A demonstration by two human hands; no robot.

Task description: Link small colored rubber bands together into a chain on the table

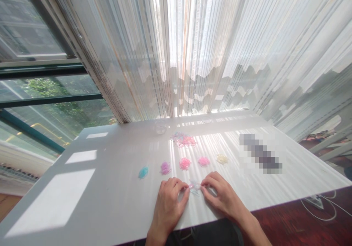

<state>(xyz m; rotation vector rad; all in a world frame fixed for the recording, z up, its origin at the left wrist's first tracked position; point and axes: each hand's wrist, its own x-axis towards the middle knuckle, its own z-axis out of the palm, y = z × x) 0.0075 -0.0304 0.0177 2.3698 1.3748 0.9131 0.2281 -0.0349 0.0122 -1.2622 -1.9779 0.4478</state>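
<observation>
A small loose pile of pale, mixed-colour rubber bands [195,188] lies on the white table in front of me. My left hand [171,199] pinches at its left edge, thumb and forefinger together on a pinkish band. From the other side, my right hand [221,194] pinches at the right edge of the same pile; the band at its fingertips is very small. Just beyond my hands runs a row of sorted heaps: blue bands [143,172], purple bands [165,167], coral-pink bands [184,163], pink bands [204,161] and pale yellow bands [222,159].
Behind the row is a larger mixed heap of bands [183,140]. A clear round container [160,127] stands near the table's back edge. A blurred-out dark object [260,153] lies at the right. Striped curtains [192,55] hang behind the white table [115,202].
</observation>
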